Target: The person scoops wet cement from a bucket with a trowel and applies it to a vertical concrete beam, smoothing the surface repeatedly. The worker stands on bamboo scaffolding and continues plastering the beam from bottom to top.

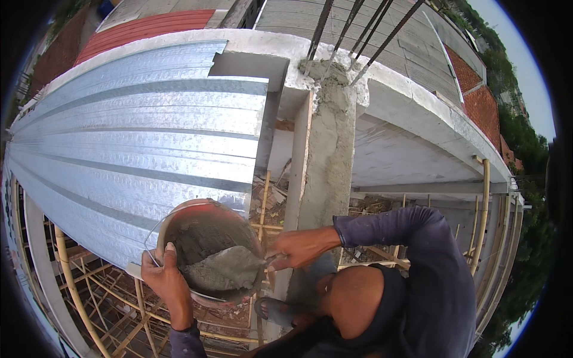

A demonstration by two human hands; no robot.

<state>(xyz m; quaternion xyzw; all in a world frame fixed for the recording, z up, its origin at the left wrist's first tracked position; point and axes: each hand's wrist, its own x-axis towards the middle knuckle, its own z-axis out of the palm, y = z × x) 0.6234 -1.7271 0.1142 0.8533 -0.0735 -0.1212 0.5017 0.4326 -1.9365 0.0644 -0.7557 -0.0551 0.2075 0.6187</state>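
A reddish bucket [203, 206] with a thin wire handle holds grey wet mortar [206, 232]. My left hand [164, 277] grips its left rim, with the thumb lying over the edge. At the opposite rim, my right hand [298, 247] is closed around the handle of a trowel [227, 269]. The trowel's blade lies inside the bucket, coated in mortar. Beyond my right hand runs a narrow concrete beam [334, 143], its top covered in rough grey mortar.
Ribbed metal sheets [149, 134] spread over the left side. Bare steel rods [382, 36] rise from the beam's far end. Bamboo scaffolding [62, 268] stands far below, with open drops on both sides of the beam. My sandalled foot [274, 310] is near the bucket.
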